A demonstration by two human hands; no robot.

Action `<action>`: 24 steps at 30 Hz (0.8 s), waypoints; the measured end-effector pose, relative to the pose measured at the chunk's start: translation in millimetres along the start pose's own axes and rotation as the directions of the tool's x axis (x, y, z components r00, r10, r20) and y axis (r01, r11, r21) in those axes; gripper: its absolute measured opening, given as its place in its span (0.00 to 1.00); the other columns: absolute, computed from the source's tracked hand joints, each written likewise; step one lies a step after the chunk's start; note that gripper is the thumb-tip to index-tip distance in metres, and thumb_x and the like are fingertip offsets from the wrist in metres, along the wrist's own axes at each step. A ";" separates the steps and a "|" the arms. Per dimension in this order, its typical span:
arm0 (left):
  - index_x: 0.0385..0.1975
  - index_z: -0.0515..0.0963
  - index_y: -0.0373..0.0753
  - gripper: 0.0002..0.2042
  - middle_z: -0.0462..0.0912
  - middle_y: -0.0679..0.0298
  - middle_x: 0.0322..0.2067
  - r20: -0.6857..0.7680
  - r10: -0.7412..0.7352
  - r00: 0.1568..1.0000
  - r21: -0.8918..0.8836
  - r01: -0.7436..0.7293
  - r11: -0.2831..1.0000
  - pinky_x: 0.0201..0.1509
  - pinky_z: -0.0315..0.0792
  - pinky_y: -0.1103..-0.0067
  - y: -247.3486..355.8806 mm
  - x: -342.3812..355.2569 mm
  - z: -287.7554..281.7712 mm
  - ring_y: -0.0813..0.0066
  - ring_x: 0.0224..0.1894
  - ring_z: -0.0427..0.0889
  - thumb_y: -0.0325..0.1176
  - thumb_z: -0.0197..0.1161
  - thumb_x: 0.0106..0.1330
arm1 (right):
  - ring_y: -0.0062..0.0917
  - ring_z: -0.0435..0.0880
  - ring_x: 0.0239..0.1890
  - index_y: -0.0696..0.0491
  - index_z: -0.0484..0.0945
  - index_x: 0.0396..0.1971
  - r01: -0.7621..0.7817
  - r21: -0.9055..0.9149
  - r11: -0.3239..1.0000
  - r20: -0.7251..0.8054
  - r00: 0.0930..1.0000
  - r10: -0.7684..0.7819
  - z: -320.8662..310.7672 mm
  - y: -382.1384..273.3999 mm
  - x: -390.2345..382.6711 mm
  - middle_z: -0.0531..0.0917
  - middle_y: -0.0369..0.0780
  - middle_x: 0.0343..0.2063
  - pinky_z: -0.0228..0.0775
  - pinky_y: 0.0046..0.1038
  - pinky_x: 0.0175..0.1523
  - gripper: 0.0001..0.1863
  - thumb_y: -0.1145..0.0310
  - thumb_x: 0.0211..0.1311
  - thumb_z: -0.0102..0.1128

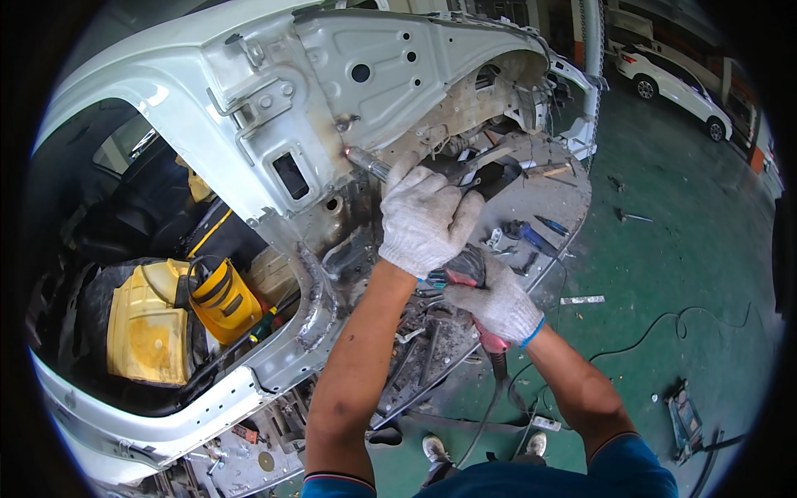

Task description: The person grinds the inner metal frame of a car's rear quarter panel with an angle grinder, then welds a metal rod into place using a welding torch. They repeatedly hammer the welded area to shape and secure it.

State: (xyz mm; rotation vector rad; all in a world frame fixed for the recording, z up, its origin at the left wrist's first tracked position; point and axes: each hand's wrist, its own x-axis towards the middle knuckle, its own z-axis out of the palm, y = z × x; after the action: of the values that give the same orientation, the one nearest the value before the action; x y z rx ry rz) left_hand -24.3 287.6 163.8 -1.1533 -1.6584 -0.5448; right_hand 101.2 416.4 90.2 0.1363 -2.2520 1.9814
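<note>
My left hand (427,216), in a pale work glove, is closed around the front of a red and black power grinder (490,336) with a long silver neck. Behind it, my right hand (498,303), gloved as well, grips the tool's body. The neck's tip touches or nearly touches the light-coloured car body panel (320,124), with a small orange glow there. Bare, scorched metal surrounds that spot, below a dark round hole. A cable or hose trails from the tool's rear. My fingers hide much of its middle.
Below the wheel arch, a grey platform (573,195) carries loose tools, including a blue-handled one (540,241). Yellow parts (149,324) lie inside the door opening. On the green floor are a hammer (635,217), a black cable (647,332) and a teal jack-like frame (683,421).
</note>
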 end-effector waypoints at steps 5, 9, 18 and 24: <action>0.19 0.85 0.39 0.12 0.82 0.60 0.21 0.003 -0.006 1.000 -0.005 0.006 1.000 0.70 0.73 0.52 0.6 0.4 -0.7 0.57 0.30 0.83 0.37 0.73 0.61 | 0.23 0.90 0.30 0.57 0.75 0.64 0.030 -0.056 0.998 -0.006 1.000 -0.030 -2.2 -2.7 1.1 0.89 0.42 0.38 0.83 0.31 0.33 0.32 0.66 0.61 0.76; 0.19 0.85 0.40 0.11 0.82 0.60 0.21 0.007 0.005 1.000 -0.002 -0.005 1.000 0.71 0.72 0.53 -0.6 0.2 0.9 0.57 0.31 0.83 0.38 0.73 0.61 | 0.26 0.92 0.32 0.57 0.76 0.63 -0.017 -0.170 0.985 -0.044 0.999 0.009 -0.6 -4.1 2.1 0.89 0.45 0.38 0.83 0.31 0.35 0.33 0.63 0.59 0.78; 0.22 0.87 0.41 0.09 0.82 0.61 0.22 0.033 -0.012 0.999 0.008 0.011 1.000 0.68 0.73 0.53 10.4 -3.1 2.2 0.58 0.33 0.83 0.38 0.73 0.59 | 0.27 0.87 0.42 0.56 0.79 0.61 0.159 -0.084 0.984 0.015 0.987 -0.158 -10.6 14.7 -1.1 0.90 0.43 0.44 0.82 0.35 0.52 0.30 0.63 0.60 0.77; 0.22 0.87 0.42 0.09 0.83 0.62 0.22 0.052 0.003 0.999 0.009 -0.003 1.000 0.67 0.73 0.54 12.1 -5.3 7.1 0.59 0.33 0.84 0.39 0.73 0.58 | 0.26 0.87 0.40 0.55 0.79 0.61 0.174 -0.094 0.980 -0.001 0.985 -0.175 -12.6 21.5 -0.8 0.89 0.41 0.41 0.82 0.34 0.49 0.29 0.65 0.60 0.77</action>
State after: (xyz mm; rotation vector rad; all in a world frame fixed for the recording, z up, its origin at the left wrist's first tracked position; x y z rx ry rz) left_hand -16.7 296.3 154.2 -1.1721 -1.7018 -0.5082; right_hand 99.1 431.7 70.6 0.3030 -2.2375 1.7819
